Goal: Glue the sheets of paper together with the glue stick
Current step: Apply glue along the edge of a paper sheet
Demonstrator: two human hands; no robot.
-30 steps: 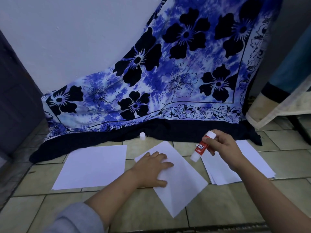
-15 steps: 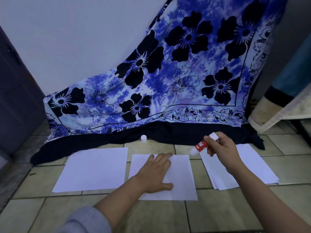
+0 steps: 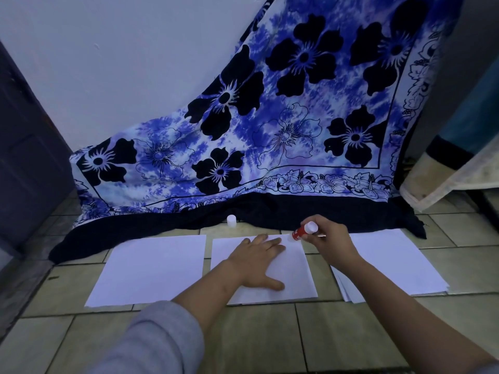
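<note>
A tiled floor (image 3: 256,338) fills the near view, with a grey sleeve (image 3: 162,338) coming in low on the left. Just beyond it the left hand (image 3: 256,261) lies flat, fingers straight, pressing on the middle sheet (image 3: 294,282). A second ago that sheet sat turned on a diagonal. It now lies square, its edges parallel to the left sheet (image 3: 154,268) beside it, with a strip of tile between them.

The right hand (image 3: 330,240) pinches the glue stick (image 3: 303,231) round its red barrel. A second ago it was raised over the stack of sheets (image 3: 391,263) on the right. It has since come down and across, so the working end points at the far right corner of the middle sheet, white base tilted up. I judge that the sheet is placed and pinned and gluing is about to start at that corner.

Farther off, the white cap (image 3: 231,220) stands on the floor at the hem of the floral cloth (image 3: 270,130), which hangs against a pale wall (image 3: 108,63).

Whether the tip actually touches the paper is too small to tell, and no glue line shows. The right wrist covers the near left part of the stack, whose sheet count I cannot tell. The label is unreadable.
</note>
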